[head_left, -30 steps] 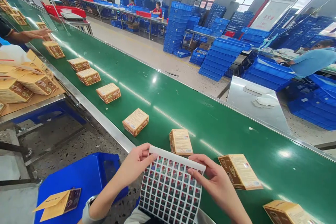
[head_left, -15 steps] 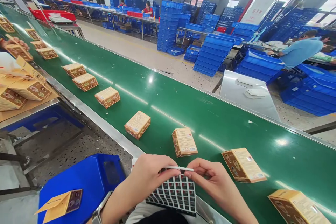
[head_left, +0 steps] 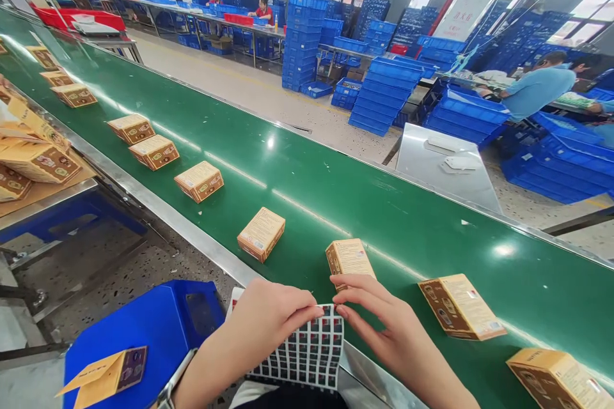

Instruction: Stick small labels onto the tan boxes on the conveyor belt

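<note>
My left hand [head_left: 271,323] and my right hand [head_left: 384,323] meet at the top edge of a sticker sheet [head_left: 307,351], a white sheet with rows of small dark labels, held low over my lap. Both hands pinch that edge, fingertips close together. Just beyond my fingers a small tan carton [head_left: 349,259] lies on the green conveyor belt [head_left: 384,217]. More tan cartons ride the belt: one to the left [head_left: 261,233] and two to the right [head_left: 460,305], [head_left: 556,377].
Several more cartons trail up the belt at the left [head_left: 199,180]. A blue stool [head_left: 144,326] with a flat folded carton [head_left: 103,374] stands at my lower left. A side table holds stacked cartons [head_left: 36,160]. Blue crates [head_left: 393,96] and seated workers [head_left: 540,86] lie beyond the belt.
The sticker sheet, held up and open a second ago, has been lowered toward my lap. My hands have come together at its top edge. The cartons have drifted right along the belt.
</note>
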`<state>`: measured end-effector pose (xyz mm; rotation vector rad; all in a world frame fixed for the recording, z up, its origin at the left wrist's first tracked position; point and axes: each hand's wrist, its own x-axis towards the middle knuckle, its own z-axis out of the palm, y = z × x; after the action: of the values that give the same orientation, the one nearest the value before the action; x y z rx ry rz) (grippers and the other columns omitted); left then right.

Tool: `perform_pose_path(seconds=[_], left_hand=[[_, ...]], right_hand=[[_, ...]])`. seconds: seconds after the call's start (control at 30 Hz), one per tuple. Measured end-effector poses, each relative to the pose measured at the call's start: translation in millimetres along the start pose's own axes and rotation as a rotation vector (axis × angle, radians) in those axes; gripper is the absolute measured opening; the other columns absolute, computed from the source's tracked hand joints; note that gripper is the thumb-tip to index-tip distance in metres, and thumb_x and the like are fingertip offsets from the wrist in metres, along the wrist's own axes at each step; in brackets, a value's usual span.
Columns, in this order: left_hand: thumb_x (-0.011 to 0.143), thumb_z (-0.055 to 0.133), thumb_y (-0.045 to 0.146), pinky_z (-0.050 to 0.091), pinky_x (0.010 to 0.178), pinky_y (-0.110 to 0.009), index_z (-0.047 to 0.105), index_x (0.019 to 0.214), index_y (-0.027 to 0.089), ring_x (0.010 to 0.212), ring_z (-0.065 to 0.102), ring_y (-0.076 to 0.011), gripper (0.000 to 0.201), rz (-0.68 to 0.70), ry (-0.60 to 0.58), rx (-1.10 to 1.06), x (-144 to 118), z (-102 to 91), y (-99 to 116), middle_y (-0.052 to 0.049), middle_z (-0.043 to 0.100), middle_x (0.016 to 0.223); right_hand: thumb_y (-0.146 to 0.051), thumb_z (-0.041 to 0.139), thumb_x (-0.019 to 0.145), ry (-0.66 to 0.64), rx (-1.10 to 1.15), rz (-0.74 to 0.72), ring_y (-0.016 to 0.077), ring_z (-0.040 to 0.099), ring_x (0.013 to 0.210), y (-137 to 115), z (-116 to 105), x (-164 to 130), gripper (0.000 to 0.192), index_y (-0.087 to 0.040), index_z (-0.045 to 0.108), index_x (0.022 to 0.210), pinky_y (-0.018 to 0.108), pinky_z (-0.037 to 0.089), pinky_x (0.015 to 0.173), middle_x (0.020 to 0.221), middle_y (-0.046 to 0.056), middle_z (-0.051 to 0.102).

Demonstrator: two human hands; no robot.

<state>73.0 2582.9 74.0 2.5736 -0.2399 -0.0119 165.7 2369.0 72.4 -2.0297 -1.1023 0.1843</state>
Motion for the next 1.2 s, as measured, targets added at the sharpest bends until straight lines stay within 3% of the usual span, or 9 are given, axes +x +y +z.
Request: perform_pose_path(seconds=[0.2,0.43,0.5,0.57,0.63,0.7,0.8,0.97,1.2], left_hand=[[0.103,0.045,0.037,0.027,0.053,-0.026,0.07,0.087,0.021,0.059,0.065,-0.0141,0.034,0.002,0.016,0.03,-2,4.0,-7,0.001,0.073,0.069],[0.103,0.044,0.038,0.033,0.056,-0.025,0.07,0.086,0.023,0.06,0.064,-0.0142,0.034,-0.166,-0.048,-0.066,-3,-1.6,-10,0.003,0.071,0.068],[0.102,0.047,0.039,0.037,0.058,-0.025,0.071,0.085,0.023,0.062,0.064,-0.0142,0.034,-0.221,-0.042,-0.119,-6,-4.1,-18,0.003,0.071,0.069],[0.1,0.05,0.039,0.045,0.065,-0.025,0.071,0.083,0.023,0.074,0.068,-0.0157,0.031,-0.234,0.0,-0.163,-11,-5.7,-31,0.002,0.074,0.077],[0.098,0.054,0.035,0.05,0.086,-0.031,0.072,0.08,0.022,0.105,0.066,-0.0217,0.028,-0.189,0.048,-0.176,-18,-4.9,-48,-0.003,0.076,0.105],[0.096,0.057,0.031,0.043,0.107,-0.043,0.072,0.074,0.021,0.138,0.045,-0.0298,0.028,-0.146,0.043,-0.163,-25,-0.6,-63,-0.003,0.063,0.138],[0.095,0.059,0.031,0.032,0.117,-0.055,0.071,0.072,0.021,0.151,0.023,-0.0334,0.028,-0.146,-0.045,-0.157,-31,9.9,-73,0.002,0.043,0.156],[0.092,0.063,0.026,0.041,0.115,-0.048,0.072,0.072,0.02,0.149,0.029,-0.031,0.022,-0.099,-0.058,-0.194,-25,24.6,-58,0.001,0.043,0.155],[0.092,0.064,0.027,0.04,0.116,-0.048,0.073,0.072,0.019,0.149,0.028,-0.0325,0.023,-0.058,-0.08,-0.139,-20,37.3,-42,-0.001,0.04,0.157]], right_hand=[[-0.024,0.059,0.096,0.059,-0.147,-0.14,0.0239,0.069,0.103,1,7,4,0.01,-0.028,0.068,0.098,0.04,0.059,0.088,0.117,0.006,0.071],[-0.006,0.059,0.091,0.185,-0.19,-0.311,0.0273,0.066,0.113,11,32,-2,0.035,-0.028,0.066,0.117,0.047,0.054,0.094,0.12,0.008,0.071],[-0.012,0.061,0.091,0.234,-0.04,-0.203,0.0278,0.067,0.109,13,42,-1,0.022,-0.027,0.069,0.104,0.047,0.055,0.092,0.114,0.008,0.073],[-0.022,0.062,0.092,0.349,0.2,0.036,0.0275,0.068,0.106,18,55,4,0.008,-0.025,0.068,0.09,0.045,0.057,0.09,0.112,0.009,0.073],[-0.033,0.06,0.094,0.467,0.475,0.304,0.0267,0.069,0.107,26,72,15,0.011,-0.024,0.066,0.093,0.045,0.057,0.09,0.118,0.01,0.071],[-0.041,0.06,0.093,0.508,0.704,0.46,0.0266,0.067,0.113,37,90,31,0.024,-0.024,0.063,0.108,0.046,0.054,0.096,0.127,0.011,0.067],[-0.047,0.066,0.086,0.487,0.868,0.511,0.0267,0.062,0.121,49,111,57,0.042,-0.022,0.059,0.119,0.046,0.048,0.104,0.133,0.013,0.063],[-0.05,0.069,0.081,0.533,0.867,0.596,0.0266,0.065,0.113,48,119,78,0.038,-0.019,0.065,0.103,0.039,0.054,0.091,0.133,0.014,0.063],[-0.05,0.066,0.082,0.64,0.761,0.629,0.027,0.065,0.108,44,125,63,0.032,-0.018,0.065,0.086,0.035,0.055,0.081,0.13,0.015,0.063]])
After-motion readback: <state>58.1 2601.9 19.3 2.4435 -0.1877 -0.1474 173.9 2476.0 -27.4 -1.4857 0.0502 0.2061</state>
